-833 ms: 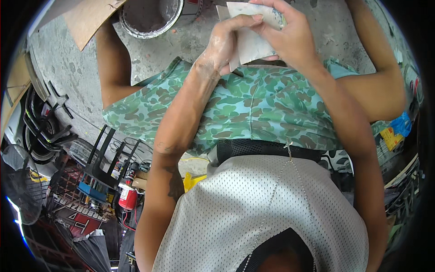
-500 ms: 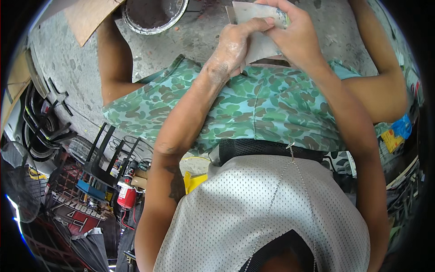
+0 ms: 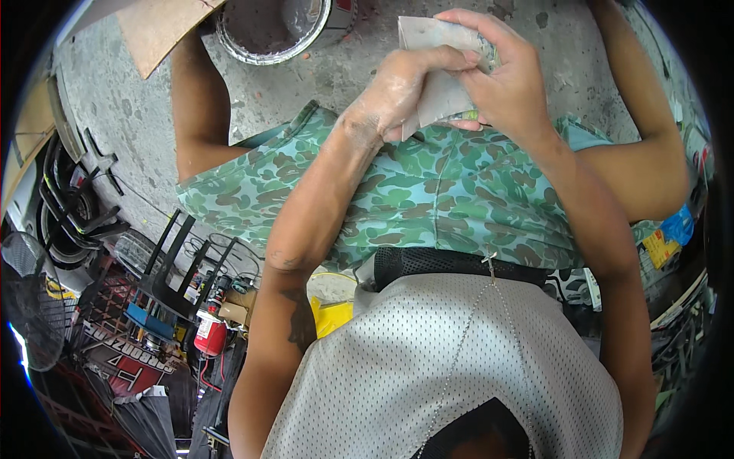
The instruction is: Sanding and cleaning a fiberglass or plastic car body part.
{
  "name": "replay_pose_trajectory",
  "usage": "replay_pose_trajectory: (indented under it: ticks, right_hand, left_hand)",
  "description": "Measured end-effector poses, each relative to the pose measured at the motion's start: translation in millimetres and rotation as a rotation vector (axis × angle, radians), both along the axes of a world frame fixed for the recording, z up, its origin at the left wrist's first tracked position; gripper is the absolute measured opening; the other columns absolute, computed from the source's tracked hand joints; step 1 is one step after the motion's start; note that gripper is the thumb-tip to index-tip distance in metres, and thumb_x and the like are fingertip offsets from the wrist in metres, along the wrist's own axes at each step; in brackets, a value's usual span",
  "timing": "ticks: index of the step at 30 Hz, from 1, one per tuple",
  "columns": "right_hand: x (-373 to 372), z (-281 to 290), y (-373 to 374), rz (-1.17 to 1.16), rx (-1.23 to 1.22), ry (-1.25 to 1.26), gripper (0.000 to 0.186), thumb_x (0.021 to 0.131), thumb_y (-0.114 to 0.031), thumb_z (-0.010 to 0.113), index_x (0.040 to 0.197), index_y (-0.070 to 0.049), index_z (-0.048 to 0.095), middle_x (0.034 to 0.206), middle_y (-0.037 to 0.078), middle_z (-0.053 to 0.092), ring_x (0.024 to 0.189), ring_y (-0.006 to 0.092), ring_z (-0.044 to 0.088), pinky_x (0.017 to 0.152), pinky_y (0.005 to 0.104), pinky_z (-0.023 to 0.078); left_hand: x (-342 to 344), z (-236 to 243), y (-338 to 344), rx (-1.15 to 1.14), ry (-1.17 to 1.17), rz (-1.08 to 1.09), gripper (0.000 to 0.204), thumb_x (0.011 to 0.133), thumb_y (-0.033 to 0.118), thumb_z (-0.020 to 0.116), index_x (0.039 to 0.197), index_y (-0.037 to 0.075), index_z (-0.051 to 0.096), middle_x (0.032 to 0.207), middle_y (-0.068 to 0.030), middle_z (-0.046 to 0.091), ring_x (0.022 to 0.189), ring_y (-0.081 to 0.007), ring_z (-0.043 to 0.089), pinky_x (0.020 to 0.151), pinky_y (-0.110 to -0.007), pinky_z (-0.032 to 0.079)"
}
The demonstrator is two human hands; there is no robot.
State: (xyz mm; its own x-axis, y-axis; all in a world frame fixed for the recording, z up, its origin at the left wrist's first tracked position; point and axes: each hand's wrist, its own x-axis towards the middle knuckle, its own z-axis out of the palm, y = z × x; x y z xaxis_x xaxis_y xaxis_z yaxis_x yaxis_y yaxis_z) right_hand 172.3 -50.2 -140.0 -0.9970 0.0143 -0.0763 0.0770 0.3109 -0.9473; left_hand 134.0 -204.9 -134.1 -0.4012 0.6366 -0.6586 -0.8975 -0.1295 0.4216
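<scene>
A pale grey folded sheet of paper (image 3: 447,96) is held up between my hands, above my lap at the upper middle. Green and yellow print shows along its right and lower edges. My left hand (image 3: 397,88), whitened with dust, grips the sheet from the left, its thumb lying across the front. From the right, my right hand (image 3: 508,84) pinches the sheet, fingers over the upper edge and thumb close to the left thumb. Some fingers of both hands are hidden behind the sheet.
A bucket (image 3: 275,57) with greyish residue stands on the concrete floor (image 3: 275,92), beyond my left leg. Beside it juts a thin brown board (image 3: 164,38). At left lie a red canister (image 3: 210,334), a wheel (image 3: 138,252) and a fan (image 3: 30,306). A blue-and-yellow packet (image 3: 661,246) lies right.
Both hands and the sheet have come slightly closer to my lap. More of the sheet's front now shows, its layers lying more nearly together. The whole view has shifted a little.
</scene>
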Motion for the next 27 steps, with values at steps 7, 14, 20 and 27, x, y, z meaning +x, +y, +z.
replay_pose_trajectory:
  ticks: [7, 14, 20, 27]
  right_hand:
    - [-0.7, 4.3, -0.8, -0.053, -0.109, -0.14, 0.039, 0.079, 0.003, 0.064, 0.117, -0.006, 0.068, 0.102, 0.009, 0.073, 0.087, 0.0171, 0.07, 0.077, 0.0307, 0.056]
    - [-11.1, 20.8, 9.8, -0.016, -0.231, -0.117, 0.036, 0.084, -0.006, 0.075, 0.118, -0.004, 0.068, 0.103, 0.005, 0.071, 0.095, 0.0094, 0.064, 0.081, 0.0261, 0.053]
    - [-13.3, 32.0, 40.2, -0.116, -0.347, -0.245, 0.038, 0.086, -0.011, 0.078, 0.121, -0.005, 0.067, 0.104, 0.003, 0.069, 0.094, 0.0089, 0.063, 0.083, 0.0253, 0.053]
    - [-6.5, 40.3, 33.8, -0.166, -0.183, -0.016, 0.042, 0.083, -0.005, 0.078, 0.124, -0.005, 0.066, 0.105, 0.004, 0.069, 0.094, 0.0089, 0.063, 0.081, 0.0243, 0.053]
  left_hand:
    - [8.4, 0.3, 9.4, -0.149, 0.089, 0.104, 0.037, 0.087, 0.025, 0.066, 0.114, -0.001, 0.061, 0.101, -0.0142, 0.065, 0.092, -0.026, 0.069, 0.074, -0.039, 0.062]
    - [2.2, -0.5, 8.8, 0.041, 0.119, 0.162, 0.062, 0.093, 0.053, 0.06, 0.119, -0.003, 0.06, 0.111, -0.0156, 0.066, 0.097, -0.0245, 0.069, 0.09, -0.039, 0.058]
    - [-17.3, 5.1, 1.4, 0.204, 0.056, 0.32, 0.122, 0.076, 0.095, 0.035, 0.14, -0.008, 0.045, 0.132, -0.0225, 0.059, 0.115, -0.0322, 0.063, 0.1, -0.045, 0.053]
    - [-25.0, -17.2, 6.4, 0.263, -0.003, 0.469, 0.116, 0.074, 0.091, 0.051, 0.131, -0.011, 0.05, 0.123, -0.0216, 0.061, 0.111, -0.0312, 0.064, 0.097, -0.046, 0.053]
